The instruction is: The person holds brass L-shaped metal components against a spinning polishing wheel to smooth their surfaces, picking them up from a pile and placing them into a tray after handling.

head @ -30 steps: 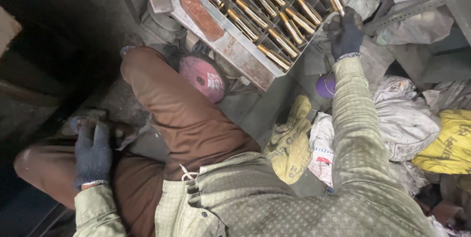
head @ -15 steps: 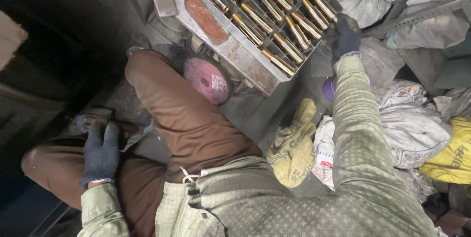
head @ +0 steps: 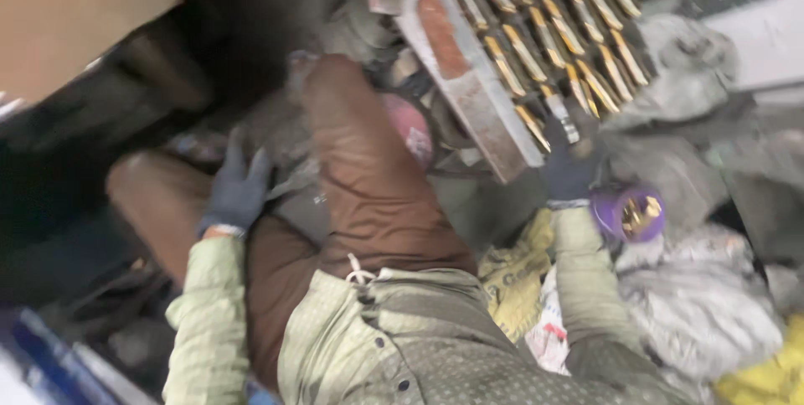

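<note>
right hand [head: 569,172] fingers curled round lower end of brass-and-steel rod [head: 559,112], at near edge of grey tray [head: 469,78] full of same rods; half second ago hand sat further along tray, so looks like one's getting picked out. purple cup [head: 628,214] just beside wrist. left hand [head: 237,190] fingers spread flat on brown-trousered knee, same as before

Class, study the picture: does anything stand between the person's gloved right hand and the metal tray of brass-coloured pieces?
Nothing visible does. The dark-gloved right hand is already at the near edge of the grey metal tray, beside the closest slim brass-coloured pieces. The round purple container sits to one side, off that path. Blur hides finer detail.
</note>
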